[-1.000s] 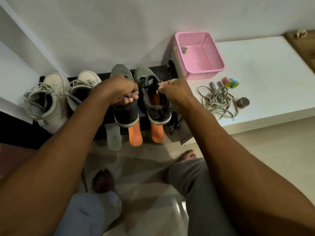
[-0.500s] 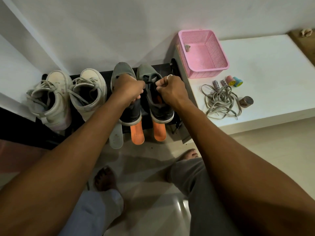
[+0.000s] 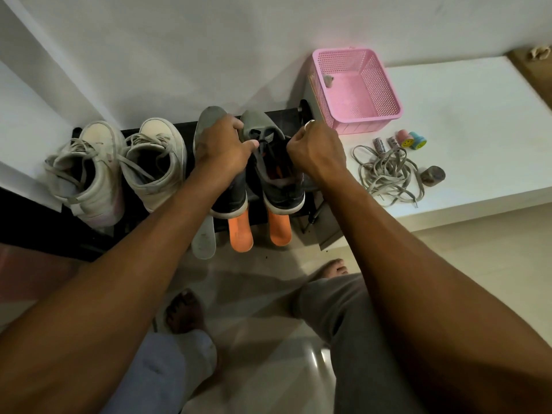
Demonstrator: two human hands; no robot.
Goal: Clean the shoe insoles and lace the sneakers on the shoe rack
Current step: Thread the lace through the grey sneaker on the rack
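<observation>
While it's being worked on from both sides, the grey sneaker (image 3: 277, 165) is stood heel towards the camera on the black shoe rack (image 3: 286, 118), at the right end of the row and just beside a second grey sneaker (image 3: 209, 121). The left hand (image 3: 222, 147) is laid across that second shoe, with thumb and curled fingers pinched onto the tongue area of the grey sneaker. The right hand (image 3: 316, 150), ring on one finger, is curled tight and pinched at the shoe's right edge, though what's caught between the fingers can't be made out tbh. Two orange insoles (image 3: 240, 234) are poked out from under the heels past the rack's front edge, with a pale grey insole (image 3: 203, 240) just beside them on the left. Two white sneakers (image 3: 89, 174) with slack laces are parked further left. Off to the right, a tangle of loose laces (image 3: 385, 171) is dumped on a white table (image 3: 463, 115), with a pink basket (image 3: 358, 85) behind it and two little stamps (image 3: 412, 140) and a small brown cylinder (image 3: 433, 176) nearby.
</observation>
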